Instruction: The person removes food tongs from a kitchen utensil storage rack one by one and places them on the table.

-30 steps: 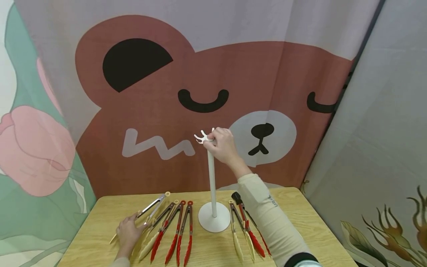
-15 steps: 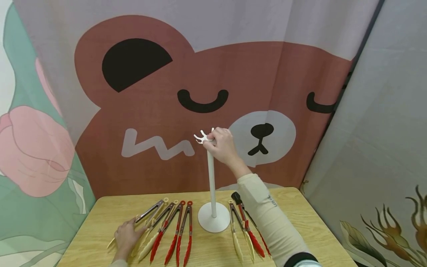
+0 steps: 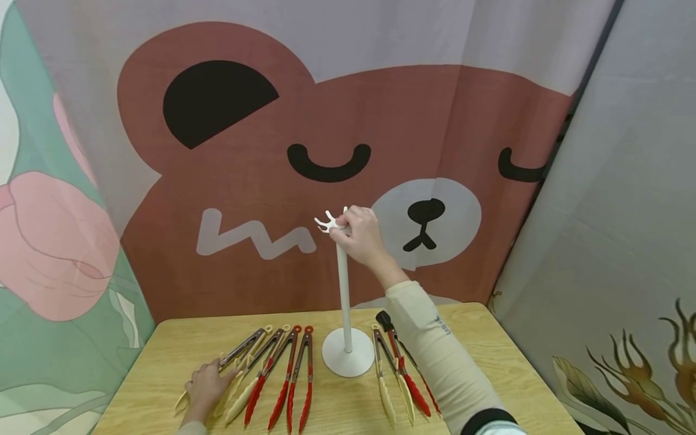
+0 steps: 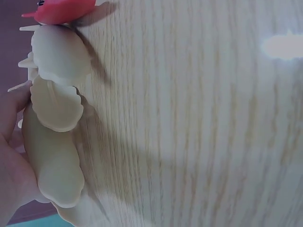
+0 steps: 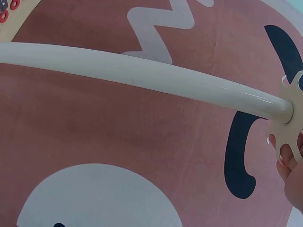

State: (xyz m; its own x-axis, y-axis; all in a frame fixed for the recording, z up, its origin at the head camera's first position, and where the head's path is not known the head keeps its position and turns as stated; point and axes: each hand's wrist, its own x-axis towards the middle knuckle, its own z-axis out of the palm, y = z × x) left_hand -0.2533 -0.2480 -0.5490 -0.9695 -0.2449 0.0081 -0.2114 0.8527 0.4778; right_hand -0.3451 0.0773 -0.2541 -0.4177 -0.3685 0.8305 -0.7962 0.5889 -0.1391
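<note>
On the left part of the table, my left hand grips a pair of metal tongs with cream tips. In the left wrist view, cream scalloped tong tips lie beside the hand, partly hidden by its fingers. My right hand is raised and pinches the white hooked top of an upright stand. From the right wrist, the stand's pole runs across the view, with fingertips at the hooked disc's edge.
Cream-tipped tongs and red-tipped tongs lie fanned out left of the stand's round base. More cream tongs and red tongs lie to its right, partly under the right forearm. A bear-print curtain hangs behind the wooden table.
The ring end of the tongs in my left hand has come down and slightly left, and their arms have drawn closer together. My right hand stays on the stand's top.
</note>
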